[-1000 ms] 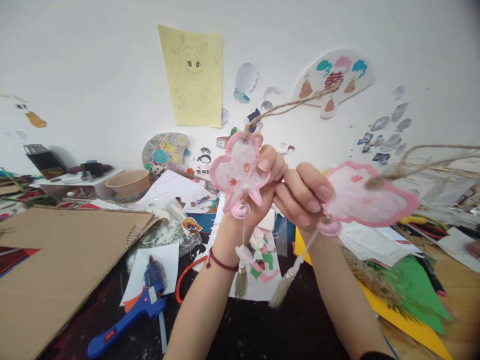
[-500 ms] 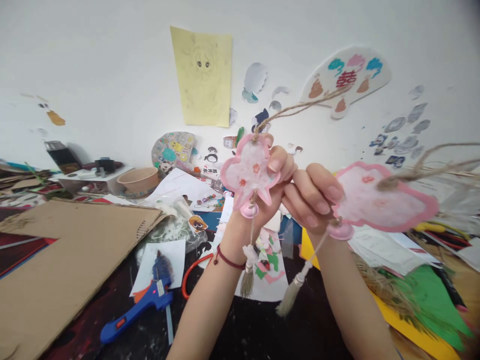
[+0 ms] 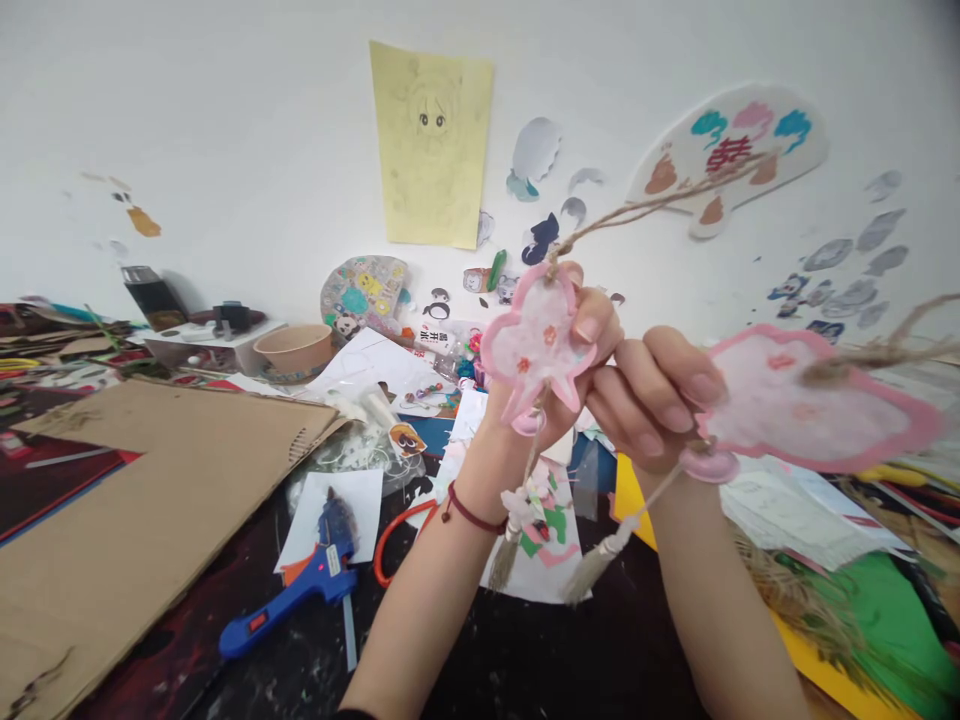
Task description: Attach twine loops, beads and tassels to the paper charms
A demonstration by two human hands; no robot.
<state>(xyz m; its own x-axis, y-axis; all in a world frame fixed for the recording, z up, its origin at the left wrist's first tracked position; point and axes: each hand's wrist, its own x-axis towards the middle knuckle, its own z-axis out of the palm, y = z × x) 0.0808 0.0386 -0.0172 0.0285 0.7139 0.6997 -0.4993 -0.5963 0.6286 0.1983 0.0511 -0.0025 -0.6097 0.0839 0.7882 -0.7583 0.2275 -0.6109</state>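
My left hand (image 3: 581,350), with a dark red bracelet at its wrist, grips a pink-edged flower-shaped charm (image 3: 544,340) by its right edge. Brown twine rises from its top, and a bead and a pale tassel (image 3: 504,562) hang below. My right hand (image 3: 660,395) pinches the left edge of a second pink-edged charm (image 3: 814,400), which lies sideways with twine trailing right. A pink bead and another tassel (image 3: 596,568) hang from it. Both hands are raised above the desk, with their fingers close together.
A blue glue gun (image 3: 300,595) rests on the dark desk, beside orange-handled scissors (image 3: 390,545). Cut cardboard (image 3: 172,500) covers the left side. A tan bowl (image 3: 294,350) stands behind. Green paper (image 3: 892,610) and yellow paper lie at right. A yellow drawing (image 3: 433,150) hangs on the wall.
The view has shifted, so the wall and desk items appear farther right. Both hands still hold their charms, also slightly farther right in view, and the tassels have swung.
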